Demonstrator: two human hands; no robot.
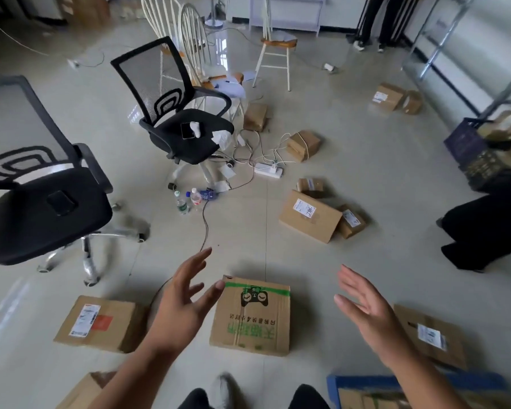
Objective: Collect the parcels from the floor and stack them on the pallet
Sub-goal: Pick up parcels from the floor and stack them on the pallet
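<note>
Both hands empty, fingers spread. L hand (186, 293) w/ thumb tip at top-left corner of green-printed parcel (251, 315); can't tell if touching. R hand (363, 305) held apart to the right of same parcel, palm facing it. Parcel lies flat on tiled floor (381, 178), directly ahead of the person's knees. Beside it: labelled parcel w/ orange sticker (98, 323) at left, another labelled parcel (434, 338) at right, partly behind R forearm. Blue pallet edge (366, 382) at bottom right, cardboard on it. More parcels scattered further out, incl. large flat box (309, 216). Two black office chairs (177, 113) at left; power strip (269, 169) w/ cables mid-floor.
</note>
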